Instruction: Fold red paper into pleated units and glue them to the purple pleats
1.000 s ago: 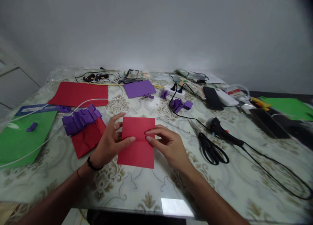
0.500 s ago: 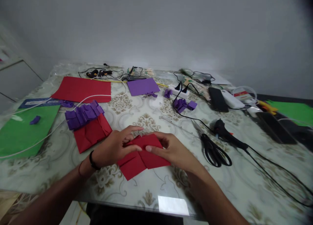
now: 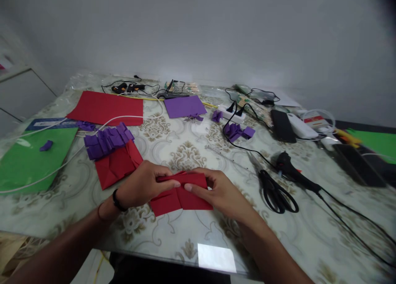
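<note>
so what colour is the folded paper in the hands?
Red; the folded paper shows best in the head view, the only one here.

The red paper, which was spread open one second earlier, had become folded at its upper part. The left hand had curled its forefinger, stretched out half a second before, onto the paper's upper edge.

Grey wall stands beyond the hands, floral-patterned table beneath, pale panel far left, bright reflection just nearer.
</note>
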`<state>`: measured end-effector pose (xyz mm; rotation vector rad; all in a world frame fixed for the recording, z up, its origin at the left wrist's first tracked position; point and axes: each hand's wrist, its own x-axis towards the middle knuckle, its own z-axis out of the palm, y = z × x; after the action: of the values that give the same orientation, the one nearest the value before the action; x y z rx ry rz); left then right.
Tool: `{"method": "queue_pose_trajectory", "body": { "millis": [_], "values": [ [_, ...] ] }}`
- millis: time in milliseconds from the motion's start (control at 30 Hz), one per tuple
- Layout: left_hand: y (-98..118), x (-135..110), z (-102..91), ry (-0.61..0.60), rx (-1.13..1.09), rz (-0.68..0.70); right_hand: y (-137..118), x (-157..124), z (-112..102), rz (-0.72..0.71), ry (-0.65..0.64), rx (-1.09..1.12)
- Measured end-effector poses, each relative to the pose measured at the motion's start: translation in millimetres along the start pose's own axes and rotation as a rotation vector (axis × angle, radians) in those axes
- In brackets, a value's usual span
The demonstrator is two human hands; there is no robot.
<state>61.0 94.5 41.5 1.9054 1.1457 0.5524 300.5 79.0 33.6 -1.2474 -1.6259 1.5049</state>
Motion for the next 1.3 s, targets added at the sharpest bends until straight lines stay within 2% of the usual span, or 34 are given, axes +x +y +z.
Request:
{"method": "queue_pose_trajectory", "body": {
  "millis": [100,267,600,900,1167,1300],
  "values": [
    [2.1,-0.7,1.3,-0.025,0.015,0.001,-3.2,0.1,3.7,-0.040,0.024,-0.040],
    [4.6,-2.3,1.7,-0.022,0.002,0.003,-5.3,-1.3,9.1,0.013,0.093,-0.028],
    [8.8,-3.0,-0.7,-0.093,-0.152,-0.027,-6.8,-4.5,8.8,0.003,0.078,0.039],
    [10.4,-3.6,-3.1,-0.135,-0.196,-0.034,-7.8,-6.9,8.6,0.041,0.073,0.055],
    [12.0,-2.8,-3.1,-0.125,-0.156,-0.015,-9.4,-4.6,10.8,-0.002,0.117,0.001],
    [12.0,-2.3,-3.1,-0.126,-0.137,-0.022,-9.5,-3.4,10.8,-0.074,0.140,0.014]
  ]
}}
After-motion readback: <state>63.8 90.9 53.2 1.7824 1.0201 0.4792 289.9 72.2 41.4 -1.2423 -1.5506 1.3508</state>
